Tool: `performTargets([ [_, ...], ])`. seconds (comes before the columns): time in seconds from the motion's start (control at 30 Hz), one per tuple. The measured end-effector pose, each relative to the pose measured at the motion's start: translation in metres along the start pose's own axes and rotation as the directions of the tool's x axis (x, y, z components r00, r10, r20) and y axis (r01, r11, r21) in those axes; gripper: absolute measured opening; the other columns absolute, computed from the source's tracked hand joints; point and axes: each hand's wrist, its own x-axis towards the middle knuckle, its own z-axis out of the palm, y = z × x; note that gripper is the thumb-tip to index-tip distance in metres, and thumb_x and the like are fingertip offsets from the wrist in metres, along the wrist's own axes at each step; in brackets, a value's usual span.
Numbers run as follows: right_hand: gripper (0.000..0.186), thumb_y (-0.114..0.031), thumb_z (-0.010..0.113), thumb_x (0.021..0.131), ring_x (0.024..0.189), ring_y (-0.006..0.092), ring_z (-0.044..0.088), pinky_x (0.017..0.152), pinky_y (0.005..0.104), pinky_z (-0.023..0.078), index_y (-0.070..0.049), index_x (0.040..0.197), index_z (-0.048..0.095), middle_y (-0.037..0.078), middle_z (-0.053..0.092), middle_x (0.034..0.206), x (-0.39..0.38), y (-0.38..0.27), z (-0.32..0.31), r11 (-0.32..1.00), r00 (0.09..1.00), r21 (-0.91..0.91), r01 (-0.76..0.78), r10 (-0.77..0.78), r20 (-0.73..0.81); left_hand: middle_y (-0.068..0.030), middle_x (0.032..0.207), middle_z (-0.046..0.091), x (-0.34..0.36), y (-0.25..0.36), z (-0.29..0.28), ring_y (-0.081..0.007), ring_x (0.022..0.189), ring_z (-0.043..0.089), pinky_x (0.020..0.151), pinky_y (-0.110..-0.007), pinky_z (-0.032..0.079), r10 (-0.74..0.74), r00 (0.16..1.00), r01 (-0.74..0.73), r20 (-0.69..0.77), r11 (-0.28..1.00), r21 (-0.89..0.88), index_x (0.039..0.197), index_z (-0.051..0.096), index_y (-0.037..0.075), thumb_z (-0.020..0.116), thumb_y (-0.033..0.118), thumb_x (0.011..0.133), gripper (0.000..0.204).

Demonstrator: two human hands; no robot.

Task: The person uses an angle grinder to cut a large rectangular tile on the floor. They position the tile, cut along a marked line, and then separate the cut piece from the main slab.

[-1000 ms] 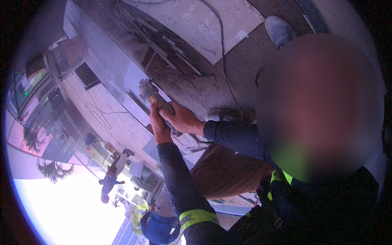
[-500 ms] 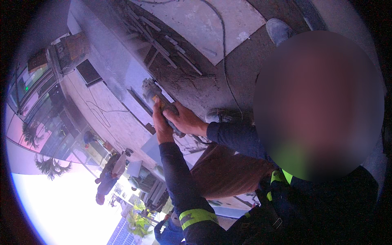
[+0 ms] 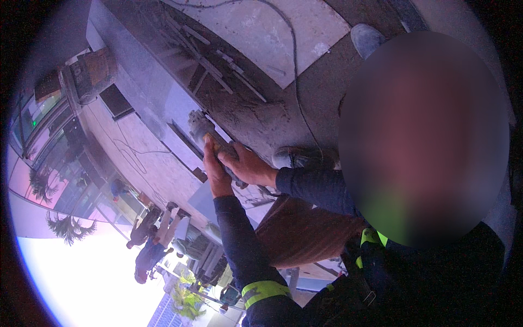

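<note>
The small handheld grinder (image 3: 210, 137) is dull grey with a yellow patch on its body. The long stone slab (image 3: 158, 95) is pale grey with a lilac sheen. The dark navy sleeve (image 3: 239, 248) carries a fluorescent yellow-green band. The folded cloth (image 3: 302, 229) is rust brown.

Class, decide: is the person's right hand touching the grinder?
Touching. The head view shows the right hand wrapped over the grinder body, the left hand gripping it too.

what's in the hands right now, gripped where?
Both hands hold a grey handheld angle grinder by its body behind the head: left hand under and alongside it, right hand wrapped over the rear.
</note>
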Motion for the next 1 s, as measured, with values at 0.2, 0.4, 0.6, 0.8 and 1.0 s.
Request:
performTargets([
  [0.2, 0.065, -0.053, 0.057, 0.104, 0.116, 0.0433, 0.065, 0.100, 0.0482, 0.049, 0.009, 0.126, 0.055, 0.032, 0.065, 0.120, 0.020, 0.007, 0.010, 0.995, 0.996, 0.098, -0.025, 0.033, -0.082, -0.0114, 0.128, 0.063, 0.009, 0.009, 0.003, -0.0257, 0.119, 0.061, 0.108, -0.043, 0.047, -0.012, 0.999, 0.014, -0.047, 0.999, 0.047, 0.144, 0.054, 0.001, 0.062, 0.053, 0.103, 0.066],
  [0.4, 0.068, -0.053, 0.059, 0.103, 0.116, 0.0420, 0.066, 0.099, 0.0477, 0.049, 0.010, 0.129, 0.055, 0.032, 0.066, 0.121, 0.042, 0.018, 0.016, 0.986, 0.989, 0.092, -0.139, 0.143, -0.046, -0.0064, 0.105, 0.066, 0.019, 0.015, 0.012, -0.0214, 0.092, 0.066, 0.086, -0.039, 0.055, 0.041, 0.997, -0.042, -0.064, 0.999, -0.009, 0.124, 0.065, 0.002, 0.069, 0.051, 0.099, 0.055],
  [0.6, 0.065, -0.051, 0.058, 0.104, 0.115, 0.0390, 0.067, 0.098, 0.0470, 0.050, 0.010, 0.127, 0.055, 0.030, 0.066, 0.118, 0.028, 0.021, 0.014, 0.985, 0.990, 0.107, -0.138, 0.142, -0.022, -0.0054, 0.102, 0.065, 0.009, 0.010, 0.013, -0.0208, 0.090, 0.065, 0.084, -0.038, 0.055, 0.032, 0.997, -0.033, -0.075, 0.999, -0.018, 0.123, 0.064, 0.003, 0.068, 0.050, 0.100, 0.052],
  [0.8, 0.063, -0.050, 0.058, 0.104, 0.114, 0.0389, 0.066, 0.099, 0.0471, 0.049, 0.010, 0.125, 0.056, 0.029, 0.066, 0.116, 0.016, 0.018, 0.010, 0.989, 0.994, 0.107, -0.104, 0.109, -0.034, -0.0055, 0.104, 0.065, -0.001, 0.004, 0.015, -0.0203, 0.093, 0.066, 0.085, -0.037, 0.055, 0.041, 0.997, -0.044, -0.059, 0.998, -0.043, 0.125, 0.063, 0.003, 0.065, 0.048, 0.102, 0.051],
  [1.0, 0.065, -0.051, 0.057, 0.104, 0.118, 0.0430, 0.064, 0.100, 0.0481, 0.048, 0.010, 0.126, 0.054, 0.032, 0.064, 0.118, -0.001, 0.012, 0.004, 0.983, 0.989, 0.116, -0.144, 0.146, -0.004, -0.0060, 0.114, 0.064, -0.011, -0.001, 0.009, -0.0202, 0.103, 0.064, 0.094, -0.039, 0.052, 0.024, 0.999, -0.024, -0.029, 1.000, -0.011, 0.136, 0.060, 0.005, 0.063, 0.049, 0.103, 0.055],
])
